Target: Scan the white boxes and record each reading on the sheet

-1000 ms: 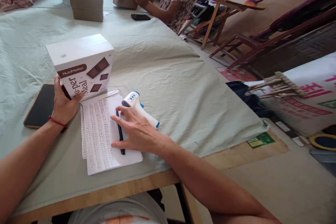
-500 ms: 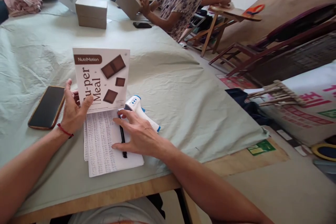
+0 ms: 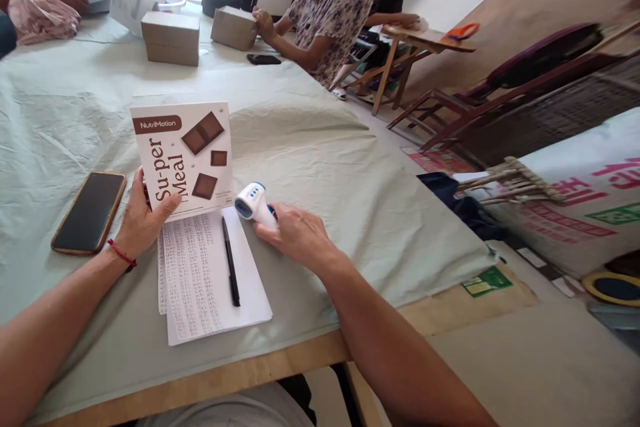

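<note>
My left hand (image 3: 141,205) grips the lower left edge of a white box (image 3: 200,160) printed "NutriMotion Su-per Meal" with chocolate pieces. The thumb lies on its front; the other fingers are mostly hidden behind it. My right hand (image 3: 297,233) is wrapped round the handle of a white and blue infrared thermometer (image 3: 250,199), whose head points left near the box's lower right corner. Between my arms lie sheets of paper (image 3: 193,293) covered in handwritten columns. A black pen (image 3: 231,263) rests on the sheets. To the left of my left hand is a smartphone (image 3: 90,212).
A pale green cloth (image 3: 310,140) covers the table. Brown cardboard boxes (image 3: 170,40) stand at the far side, and a person (image 3: 320,20) there holds one of them. A dark phone (image 3: 264,59) lies nearby. At right are a wooden chair (image 3: 480,93) and a white sack (image 3: 590,180).
My right hand has moved from above the pen and paper to the right and closed on the thermometer's handle. The person across the table has lowered the cardboard box.
</note>
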Demonstrator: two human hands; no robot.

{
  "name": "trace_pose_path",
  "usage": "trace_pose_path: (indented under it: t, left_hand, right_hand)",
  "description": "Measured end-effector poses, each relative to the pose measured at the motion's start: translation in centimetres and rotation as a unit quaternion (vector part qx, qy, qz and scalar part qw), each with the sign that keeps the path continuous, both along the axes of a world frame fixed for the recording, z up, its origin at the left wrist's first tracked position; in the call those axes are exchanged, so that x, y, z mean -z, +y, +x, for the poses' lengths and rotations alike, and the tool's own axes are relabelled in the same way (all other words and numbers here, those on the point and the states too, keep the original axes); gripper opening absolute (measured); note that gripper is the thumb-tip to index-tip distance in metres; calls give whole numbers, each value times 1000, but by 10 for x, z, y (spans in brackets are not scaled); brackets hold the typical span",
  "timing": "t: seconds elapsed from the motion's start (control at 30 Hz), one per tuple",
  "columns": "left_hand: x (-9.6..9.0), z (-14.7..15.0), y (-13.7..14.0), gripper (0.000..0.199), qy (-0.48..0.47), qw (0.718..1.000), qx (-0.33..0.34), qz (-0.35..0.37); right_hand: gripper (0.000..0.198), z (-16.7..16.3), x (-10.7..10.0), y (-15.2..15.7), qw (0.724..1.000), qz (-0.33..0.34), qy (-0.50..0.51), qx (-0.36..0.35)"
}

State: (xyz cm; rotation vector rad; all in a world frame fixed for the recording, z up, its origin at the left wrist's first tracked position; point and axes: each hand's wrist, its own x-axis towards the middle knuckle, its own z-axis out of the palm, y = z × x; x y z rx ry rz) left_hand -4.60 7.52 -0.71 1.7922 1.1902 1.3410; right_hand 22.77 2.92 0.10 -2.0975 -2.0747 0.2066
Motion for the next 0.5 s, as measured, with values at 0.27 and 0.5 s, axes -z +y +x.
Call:
trace_pose_path:
  t: [0.27,0.5]
  left_hand:
    - [2,-1,-2,58,10,1000,-13,-21]
    - [5,-1,-2,58,9,1000,-12,-12]
  right_hand:
    - [28,-25,0,-12,887,90,450,-48]
    - [38,-55,18,-17,748,-103,643,-128]
